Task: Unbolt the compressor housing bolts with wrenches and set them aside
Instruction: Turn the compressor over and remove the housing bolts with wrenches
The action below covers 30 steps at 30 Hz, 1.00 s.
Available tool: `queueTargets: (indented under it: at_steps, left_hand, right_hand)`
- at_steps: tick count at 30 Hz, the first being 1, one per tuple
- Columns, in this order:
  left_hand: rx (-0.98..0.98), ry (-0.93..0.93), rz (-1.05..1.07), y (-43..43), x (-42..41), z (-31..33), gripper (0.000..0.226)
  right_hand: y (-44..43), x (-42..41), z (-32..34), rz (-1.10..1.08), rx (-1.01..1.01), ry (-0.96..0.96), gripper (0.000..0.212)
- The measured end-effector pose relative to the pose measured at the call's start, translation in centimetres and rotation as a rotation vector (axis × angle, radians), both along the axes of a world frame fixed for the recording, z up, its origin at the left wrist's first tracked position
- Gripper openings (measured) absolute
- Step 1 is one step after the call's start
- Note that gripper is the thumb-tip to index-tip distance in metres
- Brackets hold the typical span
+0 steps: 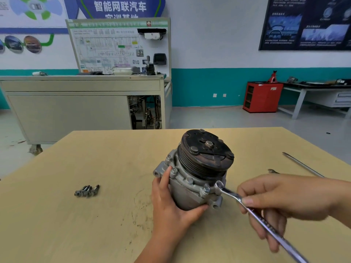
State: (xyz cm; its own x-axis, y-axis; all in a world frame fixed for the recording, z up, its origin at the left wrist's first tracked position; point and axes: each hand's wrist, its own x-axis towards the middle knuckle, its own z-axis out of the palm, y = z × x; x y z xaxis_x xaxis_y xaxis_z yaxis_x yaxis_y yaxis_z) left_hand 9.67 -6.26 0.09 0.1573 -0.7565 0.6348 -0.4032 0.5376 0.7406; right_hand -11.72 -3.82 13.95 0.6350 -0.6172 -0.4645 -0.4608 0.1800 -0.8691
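The right hand (281, 200) pinches one combination wrench (231, 195), its ring end just beside a flange bolt (205, 190). The left hand (171, 207) is wrapped around the compressor (186, 196), which stands pulley-up on the table (95, 224). Four bolt heads show on the housing. Four or five loose bolts (87, 191) lie overlapping at left. Farther right lie a second wrench (272, 171) and a long screwdriver (302, 164). A training bench (76, 103) stands beyond.

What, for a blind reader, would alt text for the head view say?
A left hand grips a compressor on a table while the right hand holds a wrench beside a housing bolt. Loose bolts lie at left.
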Motion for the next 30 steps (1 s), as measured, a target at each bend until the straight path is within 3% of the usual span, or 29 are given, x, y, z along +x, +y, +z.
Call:
queueTargets:
  at_steps: [3, 8, 15, 19, 21, 23, 25, 27, 30]
  left_hand:
    - [-0.030, 0.005, -0.002, -0.2, 0.0, -0.2, 0.108]
    - [-0.075, 0.019, -0.020, -0.7, 0.2, -0.8, 0.109]
    - [-0.081, 0.048, -0.038, -1.1, 0.4, -1.0, 0.108]
    - [-0.067, 0.051, -0.066, -1.2, 0.7, -1.0, 0.108]
    - [-0.059, 0.046, -0.093, -1.3, 1.0, -0.9, 0.109]
    - [-0.048, 0.048, -0.118, -1.4, 1.1, -0.8, 0.109]
    - [-0.033, 0.041, -0.125, -1.4, 1.2, -0.8, 0.110]
    - [-0.008, 0.046, -0.125, -1.4, 1.2, -0.9, 0.110]
    - [0.009, 0.051, -0.126, -1.5, 1.1, -1.2, 0.111]
  right_hand:
    - [1.2, 1.4, -0.8, -0.090, 0.131, -0.174, 0.026]
    - [2.0, 3.4, -1.0, -0.215, 0.132, -0.260, 0.028]
    - [2.0, 3.1, -1.3, -0.185, 0.081, -0.192, 0.031]
    - [1.0, 2.9, -0.6, -0.060, 0.069, -0.058, 0.018]
    - [-0.3, 2.3, 0.1, -0.008, -0.150, 0.126, 0.021]
    - [-1.8, 1.8, 0.6, -0.008, -0.533, 0.318, 0.020]
    - [-2.7, 1.4, 0.8, -0.038, -0.745, 0.358, 0.017]
    - [-2.4, 0.7, 0.1, -0.035, -0.623, 0.281, 0.019]
    - [-0.8, -0.1, -0.6, 0.030, -0.175, 0.084, 0.021]
